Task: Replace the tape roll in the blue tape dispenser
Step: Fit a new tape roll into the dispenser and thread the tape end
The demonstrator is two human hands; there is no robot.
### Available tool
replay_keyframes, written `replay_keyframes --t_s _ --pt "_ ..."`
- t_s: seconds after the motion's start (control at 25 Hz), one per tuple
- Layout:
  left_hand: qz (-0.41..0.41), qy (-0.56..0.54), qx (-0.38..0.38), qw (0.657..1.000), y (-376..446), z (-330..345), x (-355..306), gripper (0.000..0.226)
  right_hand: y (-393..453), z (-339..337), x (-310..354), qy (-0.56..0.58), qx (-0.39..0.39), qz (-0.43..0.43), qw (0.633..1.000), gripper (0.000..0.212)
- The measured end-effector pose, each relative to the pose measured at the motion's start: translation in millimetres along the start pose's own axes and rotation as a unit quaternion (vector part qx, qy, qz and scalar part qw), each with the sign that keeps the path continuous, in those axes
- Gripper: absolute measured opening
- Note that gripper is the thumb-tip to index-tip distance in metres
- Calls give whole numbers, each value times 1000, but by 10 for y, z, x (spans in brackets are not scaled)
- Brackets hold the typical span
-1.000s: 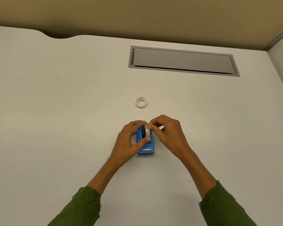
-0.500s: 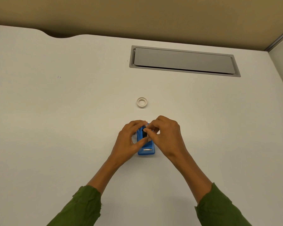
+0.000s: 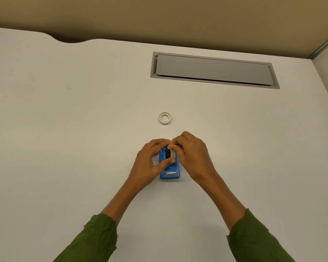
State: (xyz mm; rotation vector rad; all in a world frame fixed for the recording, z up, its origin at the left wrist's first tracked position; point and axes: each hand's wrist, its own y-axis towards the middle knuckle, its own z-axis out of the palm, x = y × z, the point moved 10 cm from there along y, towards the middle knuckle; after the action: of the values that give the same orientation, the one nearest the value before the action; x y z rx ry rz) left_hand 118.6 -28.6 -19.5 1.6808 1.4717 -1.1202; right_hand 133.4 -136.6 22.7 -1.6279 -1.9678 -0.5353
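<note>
Since the earlier frame, both hands had closed further over the blue tape dispenser [image 3: 169, 168] on the table [image 3: 64, 148]: left hand [image 3: 150, 163] gripping its side, right hand [image 3: 192, 157] pinching the tape roll [image 3: 172, 153] seated in it. Beyond lay a spare white ring [image 3: 165, 118] and a grey hatch [image 3: 214, 69].

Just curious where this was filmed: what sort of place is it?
Probably an office workstation. The white desk has a grey cable hatch set into it and a tan partition behind, and a blue tape dispenser is being handled on it.
</note>
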Motion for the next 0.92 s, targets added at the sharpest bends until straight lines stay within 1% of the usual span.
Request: replay_keyframes --t_s 0.16,0.24,0.36,0.48,0.56,0.68,0.8,0.92 --pt "-10 -6 5 1000 -11 -11 -10 47 55 -18 -42 35 3 4 999 11" --pt "-11 -7 5 1000 -13 -20 -23 47 96 -7 -72 42 21 9 999 13" --pt "-13 -6 6 1000 -8 -25 -30 47 143 -7 -157 83 42 41 995 17" --pt "-15 -1 6 1000 -6 -24 -22 47 134 -56 -224 121 35 58 990 19" --pt "-12 3 8 1000 -2 -18 -19 47 94 -65 -207 126 38 48 990 15" --pt "-10 4 8 1000 -2 -17 -11 46 48 -39 -161 100 38 25 994 23" --pt "-13 4 8 1000 -7 -21 -11 47 40 -40 -186 127 21 35 991 18" --pt "-15 6 11 1000 -5 -20 -16 47 35 -74 -158 123 5 16 992 13"
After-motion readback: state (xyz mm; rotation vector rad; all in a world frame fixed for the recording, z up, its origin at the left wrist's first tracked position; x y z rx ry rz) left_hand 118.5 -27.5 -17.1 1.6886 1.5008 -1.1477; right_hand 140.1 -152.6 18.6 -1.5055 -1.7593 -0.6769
